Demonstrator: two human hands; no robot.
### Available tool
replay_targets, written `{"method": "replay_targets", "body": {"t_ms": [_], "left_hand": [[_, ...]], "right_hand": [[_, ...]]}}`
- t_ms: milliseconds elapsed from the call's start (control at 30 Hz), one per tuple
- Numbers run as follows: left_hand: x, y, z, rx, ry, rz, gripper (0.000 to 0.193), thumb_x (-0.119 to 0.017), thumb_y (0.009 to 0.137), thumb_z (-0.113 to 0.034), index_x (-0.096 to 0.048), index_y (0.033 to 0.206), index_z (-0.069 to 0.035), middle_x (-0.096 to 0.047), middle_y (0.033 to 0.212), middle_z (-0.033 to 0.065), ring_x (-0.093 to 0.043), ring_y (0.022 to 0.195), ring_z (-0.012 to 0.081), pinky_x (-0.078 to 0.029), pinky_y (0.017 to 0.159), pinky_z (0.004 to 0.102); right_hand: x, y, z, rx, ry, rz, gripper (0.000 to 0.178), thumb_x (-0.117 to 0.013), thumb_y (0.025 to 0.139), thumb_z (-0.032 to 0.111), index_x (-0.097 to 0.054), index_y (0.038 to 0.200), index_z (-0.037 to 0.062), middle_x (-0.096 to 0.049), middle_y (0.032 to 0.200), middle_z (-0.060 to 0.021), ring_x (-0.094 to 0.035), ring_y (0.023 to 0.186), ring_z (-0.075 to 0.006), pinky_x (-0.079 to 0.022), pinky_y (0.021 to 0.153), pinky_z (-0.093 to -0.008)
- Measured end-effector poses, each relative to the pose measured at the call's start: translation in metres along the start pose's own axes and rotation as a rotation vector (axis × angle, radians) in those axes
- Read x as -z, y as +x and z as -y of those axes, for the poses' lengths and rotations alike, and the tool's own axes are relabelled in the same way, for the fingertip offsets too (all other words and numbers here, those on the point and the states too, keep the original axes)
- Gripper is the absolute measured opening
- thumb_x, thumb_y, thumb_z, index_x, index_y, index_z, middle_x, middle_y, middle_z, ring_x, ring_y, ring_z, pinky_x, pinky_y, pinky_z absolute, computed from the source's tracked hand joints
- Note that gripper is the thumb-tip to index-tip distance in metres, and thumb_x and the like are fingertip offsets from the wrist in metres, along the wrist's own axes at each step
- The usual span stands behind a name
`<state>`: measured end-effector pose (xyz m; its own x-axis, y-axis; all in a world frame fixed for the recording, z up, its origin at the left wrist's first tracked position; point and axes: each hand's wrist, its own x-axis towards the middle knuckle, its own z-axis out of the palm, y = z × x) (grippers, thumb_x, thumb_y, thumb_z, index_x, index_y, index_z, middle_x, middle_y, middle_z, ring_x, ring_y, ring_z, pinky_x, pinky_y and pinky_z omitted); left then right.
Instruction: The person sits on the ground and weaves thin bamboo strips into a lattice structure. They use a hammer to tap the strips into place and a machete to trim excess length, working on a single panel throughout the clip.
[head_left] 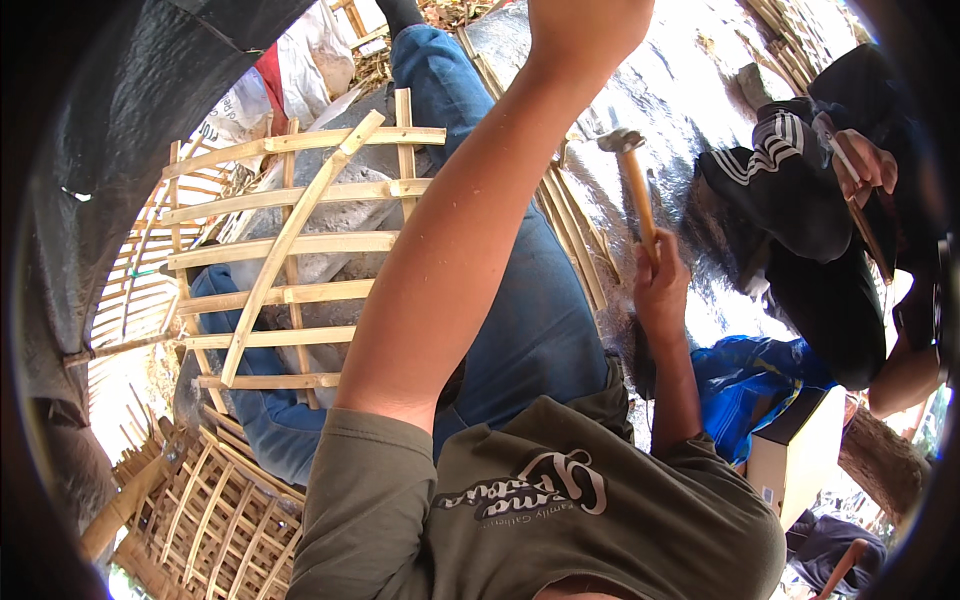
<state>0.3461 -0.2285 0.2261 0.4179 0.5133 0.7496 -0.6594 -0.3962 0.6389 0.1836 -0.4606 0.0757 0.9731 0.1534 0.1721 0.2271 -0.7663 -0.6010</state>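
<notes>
Hammer in right grip, lattice leftward

The person is working in what is looking like a makeshift, open-air craft workshop. A dark sheet is hanging along the left side, and a shiny silvery sheet is spreading underfoot, catching strong daylight. Pale slats are forming a lattice frame, loose strips are lying on the silvery sheet, and a slatted panel is resting at the lower left. The right hand is gripping a hammer. Sacks, blue plastic, a box and a log are lying around, and a second person is occupying the right side.
</notes>
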Motion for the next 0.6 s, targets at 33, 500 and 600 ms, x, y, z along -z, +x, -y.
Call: {"method": "replay_targets", "body": {"t_ms": [33,500,600], "left_hand": [[0.000,-0.001,0.002,0.015,0.014,0.018,0.038,-0.054,0.102,-0.016,-0.057,0.068,-0.002,-0.047,0.050,0.0028,-0.044,0.042,0.0152,-0.031,0.041,0.0328],[-0.007,-0.012,-0.006,-0.043,-0.018,0.022,0.039,-0.053,0.102,-0.015,-0.056,0.067,0.001,-0.047,0.049,0.0065,-0.047,0.040,0.0172,-0.032,0.040,0.0354],[-0.003,-0.015,-0.012,0.085,-0.041,0.088,0.038,-0.053,0.102,-0.014,-0.056,0.067,0.002,-0.047,0.049,0.0073,-0.048,0.041,0.0176,-0.033,0.041,0.0355]], "right_hand": [[0.003,0.004,0.004,0.004,0.012,-0.025,0.025,-0.059,0.097,0.006,-0.051,0.120,0.0038,-0.064,0.078,-0.0247,-0.065,0.065,-0.0417,-0.047,0.055,-0.0471],[-0.033,0.018,0.011,0.013,-0.050,-0.026,0.015,-0.049,0.102,0.009,-0.047,0.116,0.0034,-0.063,0.075,-0.0264,-0.064,0.066,-0.0475,-0.046,0.054,-0.0530],[-0.005,0.032,0.039,0.016,0.074,-0.215,0.018,-0.050,0.102,0.010,-0.048,0.117,0.0020,-0.061,0.071,-0.0245,-0.062,0.061,-0.0440,-0.045,0.052,-0.0471]]}}
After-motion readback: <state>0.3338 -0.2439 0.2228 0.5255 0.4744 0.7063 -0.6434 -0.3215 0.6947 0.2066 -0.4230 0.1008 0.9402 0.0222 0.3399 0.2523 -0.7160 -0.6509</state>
